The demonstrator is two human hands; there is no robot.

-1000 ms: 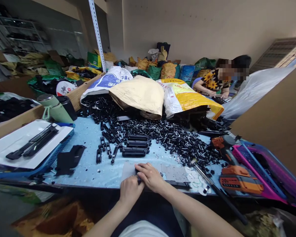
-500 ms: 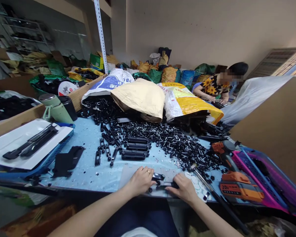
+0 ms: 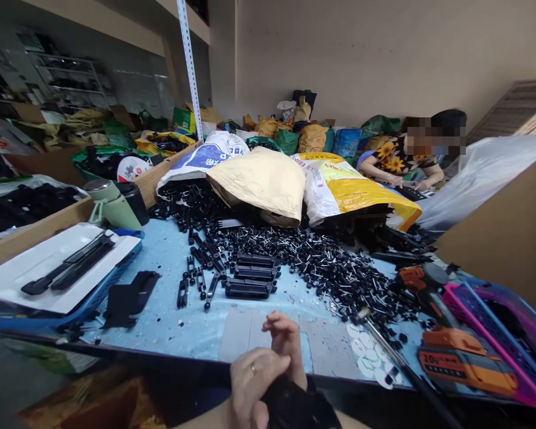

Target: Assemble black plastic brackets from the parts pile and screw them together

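My left hand (image 3: 250,376), with a ring on one finger, is closed at the table's front edge beside a dark black part (image 3: 295,405). The part is blurred and close to the camera, so its kind cannot be made out; the left fingers appear to grip it. Just behind it rises my right hand (image 3: 288,342), fingers loosely curled and apart, with nothing seen in them. The black part covers the right wrist. Beyond the hands, several black plastic arm-shaped pieces (image 3: 249,288) lie in a stack of rows, next to smaller black links (image 3: 201,283).
A heap of black-headed screws (image 3: 339,274) spreads beneath open sacks (image 3: 261,182). On the right are a long-handled tool (image 3: 386,342), an orange cordless drill (image 3: 467,357), white discs (image 3: 367,354) and a pink basket (image 3: 495,333). A green bottle (image 3: 116,205) stands left. A co-worker sits behind.
Both hands have drawn back from the grey sheet toward my body and come together, the right hand opening. The small black parts they handled there are gone from the sheet. The view shifted slightly.
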